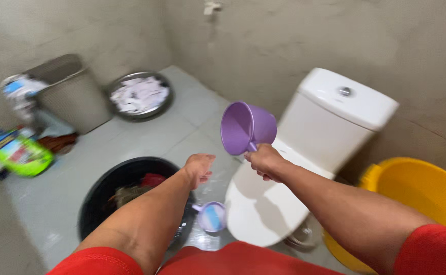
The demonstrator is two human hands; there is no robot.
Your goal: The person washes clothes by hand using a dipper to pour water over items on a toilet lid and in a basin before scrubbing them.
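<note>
My right hand (265,161) grips the handle of a purple plastic dipper (247,127), held tilted in the air with its mouth facing left, just in front of the white toilet (335,122). My left hand (199,168) hovers with loosely curled fingers and nothing in it, over the far rim of a black basin (96,196) that holds wet clothes, one of them red. A second small purple dipper (211,216) sits on the floor between the basin and the toilet bowl.
A yellow tub (421,196) stands at the right. A grey bin (72,94) and a metal bowl of white cloth (140,95) sit by the far wall. Green and blue packets (19,153) lie at the left on the grey tile floor.
</note>
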